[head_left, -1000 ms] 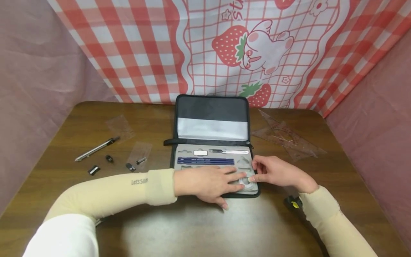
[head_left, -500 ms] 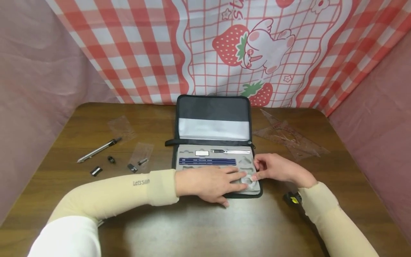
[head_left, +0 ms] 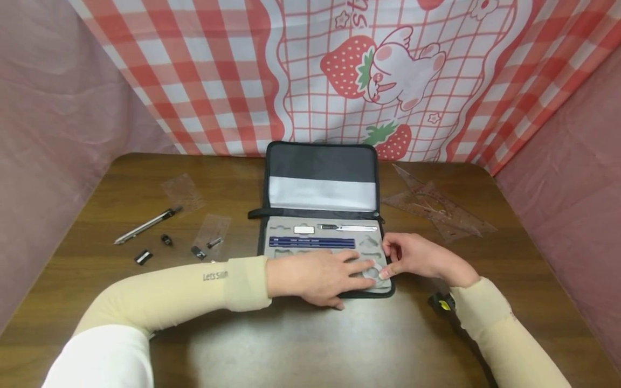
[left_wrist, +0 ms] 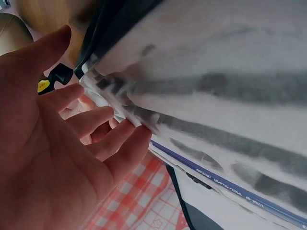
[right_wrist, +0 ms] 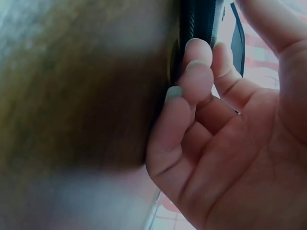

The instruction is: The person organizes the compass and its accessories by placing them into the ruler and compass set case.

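Note:
An unzipped black case (head_left: 322, 161) lies opened out, its grey tray (head_left: 335, 221) holding dark blue pencils (head_left: 310, 242), a white eraser (head_left: 304, 230) and a silver knife-like tool (head_left: 359, 228). My left hand (head_left: 317, 277) lies palm down across the tray's lower part, fingers spread, fingertips beside a round whitish piece (head_left: 373, 273) at the right. At the case's right edge is my right hand (head_left: 417, 257), thumb on the tray's margin by that piece. In the right wrist view the curled fingers (right_wrist: 194, 76) grip the black zipped rim (right_wrist: 197, 21). The forearm hides other slots.
To the left lie a compass (head_left: 147, 225), a sharpener (head_left: 143, 257), small dark parts (head_left: 166, 240) and clear plastic pieces (head_left: 182, 193). Transparent set squares (head_left: 436, 210) lie at the right. A black and yellow object (head_left: 442, 303) is beside the right sleeve. A checked cloth (head_left: 218, 81) hangs behind.
The left fingertips and the right thumb have shifted very slightly to the right over the tray. Both hands otherwise stay in place, and the laid-out items have not visibly moved.

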A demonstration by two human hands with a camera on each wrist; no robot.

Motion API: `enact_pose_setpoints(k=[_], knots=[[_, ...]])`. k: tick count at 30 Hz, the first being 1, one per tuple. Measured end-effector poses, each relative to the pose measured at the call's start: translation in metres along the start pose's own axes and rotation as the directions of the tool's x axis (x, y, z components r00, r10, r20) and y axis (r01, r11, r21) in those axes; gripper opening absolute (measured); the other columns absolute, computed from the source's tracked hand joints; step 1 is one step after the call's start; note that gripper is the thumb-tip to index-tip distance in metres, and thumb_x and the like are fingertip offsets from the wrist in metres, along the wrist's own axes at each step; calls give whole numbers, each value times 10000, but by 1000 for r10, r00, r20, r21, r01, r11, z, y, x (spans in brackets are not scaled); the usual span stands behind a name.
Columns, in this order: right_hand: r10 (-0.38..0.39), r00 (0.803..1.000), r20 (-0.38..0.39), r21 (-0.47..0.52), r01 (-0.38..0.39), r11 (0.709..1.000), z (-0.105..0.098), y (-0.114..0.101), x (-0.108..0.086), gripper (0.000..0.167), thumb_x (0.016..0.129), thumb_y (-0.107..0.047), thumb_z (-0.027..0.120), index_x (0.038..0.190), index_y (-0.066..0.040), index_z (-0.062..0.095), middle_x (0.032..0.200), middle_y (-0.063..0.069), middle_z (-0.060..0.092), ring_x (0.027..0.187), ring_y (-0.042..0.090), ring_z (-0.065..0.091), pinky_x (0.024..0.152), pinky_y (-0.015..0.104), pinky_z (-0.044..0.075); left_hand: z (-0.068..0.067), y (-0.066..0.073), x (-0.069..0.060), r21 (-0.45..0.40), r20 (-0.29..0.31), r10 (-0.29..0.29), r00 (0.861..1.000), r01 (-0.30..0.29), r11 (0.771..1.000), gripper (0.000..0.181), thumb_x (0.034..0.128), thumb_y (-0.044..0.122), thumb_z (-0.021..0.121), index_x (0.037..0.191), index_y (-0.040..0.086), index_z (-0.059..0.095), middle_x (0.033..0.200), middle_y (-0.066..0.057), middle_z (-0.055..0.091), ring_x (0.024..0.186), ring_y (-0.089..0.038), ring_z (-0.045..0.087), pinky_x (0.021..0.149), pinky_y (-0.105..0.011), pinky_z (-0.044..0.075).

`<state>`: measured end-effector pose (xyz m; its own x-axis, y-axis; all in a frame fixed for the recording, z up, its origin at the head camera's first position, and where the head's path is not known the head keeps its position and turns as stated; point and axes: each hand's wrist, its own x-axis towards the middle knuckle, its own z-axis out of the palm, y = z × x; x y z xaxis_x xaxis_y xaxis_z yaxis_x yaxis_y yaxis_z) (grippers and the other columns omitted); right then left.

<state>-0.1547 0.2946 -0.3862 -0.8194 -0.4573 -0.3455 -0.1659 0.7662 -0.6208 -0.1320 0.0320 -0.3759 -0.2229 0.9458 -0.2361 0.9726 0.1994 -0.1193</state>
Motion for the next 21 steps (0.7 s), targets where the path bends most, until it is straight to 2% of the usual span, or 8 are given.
enact_pose_setpoints(k=[7, 17, 21], knots=[[28, 1000, -4, -43, -28, 999, 0, -7, 2, 478, 733, -384, 872, 901, -113, 515, 712, 18, 504, 648, 190, 482, 590, 306, 379, -1, -1, 1, -13, 4, -4, 1000, 4, 1000, 750, 949, 559, 587, 1579, 286, 285, 1633, -51, 221, 1433, -280, 303, 1046, -364, 426], [-11, 1000, -12, -52, 10, 999, 2, -3, -3, 425, 811, -378, 823, 935, -118, 511, 727, 16, 496, 648, 196, 484, 573, 290, 391, -7, -1, 2, -46, 123, -29, 992, 35, 998, 774, 961, 574, 553, 1598, 343, 178, 1658, -23, 110, 1493, -260, 164, 1082, -382, 386], [11, 1000, -9, -56, -12, 998, 4, -5, 0, 420, 823, -401, 807, 933, -123, 511, 728, 17, 487, 648, 191, 477, 575, 297, 386, -5, -4, 1, -87, 130, -20, 991, 31, 996, 764, 968, 552, 557, 1597, 353, 171, 1662, 6, 79, 1502, -240, 131, 1108, -413, 349]])
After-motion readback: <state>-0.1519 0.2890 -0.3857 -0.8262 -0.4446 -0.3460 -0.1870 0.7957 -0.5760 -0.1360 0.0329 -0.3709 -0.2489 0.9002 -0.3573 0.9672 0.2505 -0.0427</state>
